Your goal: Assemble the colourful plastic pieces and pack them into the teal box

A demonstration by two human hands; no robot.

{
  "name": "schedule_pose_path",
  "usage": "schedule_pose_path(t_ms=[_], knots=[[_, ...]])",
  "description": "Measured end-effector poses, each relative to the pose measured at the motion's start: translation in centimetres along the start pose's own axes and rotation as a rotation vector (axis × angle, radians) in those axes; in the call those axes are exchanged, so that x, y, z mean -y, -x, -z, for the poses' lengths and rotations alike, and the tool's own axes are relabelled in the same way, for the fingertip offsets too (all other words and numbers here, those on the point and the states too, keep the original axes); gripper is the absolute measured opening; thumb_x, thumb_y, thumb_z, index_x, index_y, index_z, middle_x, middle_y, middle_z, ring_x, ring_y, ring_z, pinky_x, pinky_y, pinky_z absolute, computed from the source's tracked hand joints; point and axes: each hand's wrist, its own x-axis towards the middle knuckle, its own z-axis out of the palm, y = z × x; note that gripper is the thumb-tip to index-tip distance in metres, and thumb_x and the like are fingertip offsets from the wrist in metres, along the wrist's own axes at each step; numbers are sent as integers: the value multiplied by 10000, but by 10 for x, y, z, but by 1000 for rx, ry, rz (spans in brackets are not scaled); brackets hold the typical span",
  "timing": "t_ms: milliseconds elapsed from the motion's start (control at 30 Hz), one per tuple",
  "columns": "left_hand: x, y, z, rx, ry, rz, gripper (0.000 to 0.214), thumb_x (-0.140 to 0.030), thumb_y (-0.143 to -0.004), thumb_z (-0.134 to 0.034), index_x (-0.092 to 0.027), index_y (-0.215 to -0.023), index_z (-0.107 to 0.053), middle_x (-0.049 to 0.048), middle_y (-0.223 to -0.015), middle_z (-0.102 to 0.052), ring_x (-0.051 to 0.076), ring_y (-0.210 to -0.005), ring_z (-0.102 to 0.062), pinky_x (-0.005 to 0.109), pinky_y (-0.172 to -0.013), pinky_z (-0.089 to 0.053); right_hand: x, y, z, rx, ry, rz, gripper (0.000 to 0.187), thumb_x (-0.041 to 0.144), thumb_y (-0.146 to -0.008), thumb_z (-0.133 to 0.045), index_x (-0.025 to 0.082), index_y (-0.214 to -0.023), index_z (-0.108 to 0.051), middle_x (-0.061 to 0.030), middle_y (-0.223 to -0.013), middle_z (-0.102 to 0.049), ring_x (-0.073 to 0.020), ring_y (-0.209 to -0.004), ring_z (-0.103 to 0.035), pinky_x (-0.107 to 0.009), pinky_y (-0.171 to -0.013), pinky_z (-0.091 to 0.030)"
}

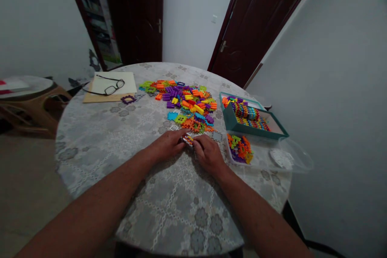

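Between my two hands is a small multicoloured block piece (188, 140) with white, orange and dark patches, too small to make out closely. My left hand (169, 144) is closed on its left side, fingers reaching over the far edge. My right hand (208, 152) pinches the right side, with thumb and fingers bent. Just beyond the hands lie flat orange toothed plastic pieces (193, 124). Behind these spreads a heap of purple (172, 92), orange and yellow plastic building pieces. A lime square piece (180, 119) and a blue one (172, 116) lie at its near edge.
On the right stand a green box (256, 130) holding rows of colourful assembled pieces and a clear plastic tub (263, 161) with loose pieces. Eyeglasses (110, 89) rest on paper (128, 82) at the left, near a purple ring (128, 99). A patterned cloth (105, 141) covers the round table.
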Motion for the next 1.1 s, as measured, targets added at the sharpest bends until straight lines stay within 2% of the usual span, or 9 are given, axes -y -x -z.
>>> schedule_pose_path(t_ms=[200,433,633,767,833,900,1000,1100], knots=[[-6,-1,3,25,37,-36,423,-200,-953,-607,-278,-1360,-690,60,-1353,-758,260,-1267,-692,415,-1151,-492,1,3,0,38,-21,-1,290,325,-1024,-648,193,-1279,-688,-112,-1167,-743,-245,-1065,-692,-372,-967,-546],[3,-2,-4,11,5,-21,566,-218,-996,-567,-305,-1554,-547,70,-1514,-673,268,-1373,-640,446,-1201,-470,-1,1,-4,25,43,2,313,273,-1026,-608,187,-1321,-671,-126,-1185,-745,-255,-1092,-697,-390,-1000,-548],[17,-2,-15,-3,1,-140,588,-246,-1005,-540,-256,-1591,-509,134,-1510,-669,297,-1334,-664,498,-1160,-510,2,-3,-2,76,103,-17,266,226,-1000,-606,186,-1254,-678,-114,-1160,-752,-247,-1059,-692,-363,-971,-535],[19,-2,-14,1,-10,-154,572,-304,-1019,-528,-249,-1589,-512,135,-1467,-699,305,-1288,-698,512,-1130,-540,6,-2,7,88,174,-82,162,237,-964,-643,197,-1113,-692,-74,-1003,-753,-223,-897,-681,-308,-810,-509],[16,-2,-10,-37,-23,-143,539,-353,-1042,-501,-262,-1573,-528,116,-1502,-678,298,-1325,-684,496,-1161,-525,9,-1,20,39,171,-126,152,274,-962,-659,209,-1098,-684,-39,-907,-739,-202,-798,-662,-282,-728,-469],[12,-2,-5,-69,-44,-115,525,-401,-1055,-472,-250,-1551,-551,113,-1522,-662,294,-1352,-668,481,-1181,-513,12,-4,42,-36,152,-173,167,318,-972,-660,218,-1105,-678,-10,-841,-721,-180,-718,-637,-265,-674,-430],[5,-1,2,-75,-72,-64,520,-424,-1056,-446,-241,-1524,-581,107,-1532,-654,293,-1379,-646,477,-1199,-500,7,-16,95,-173,183,-228,215,405,-999,-630,217,-1090,-680,1,-793,-699,-161,-652,-598,-256,-635,-395],[2,0,6,-75,-80,-46,505,-406,-1048,-450,-271,-1512,-596,77,-1519,-667,283,-1378,-642,464,-1203,-496,-20,-41,158,-311,368,-299,310,485,-1021,-597,200,-1096,-691,-38,-841,-724,-176,-709,-615,-267,-674,-410]])
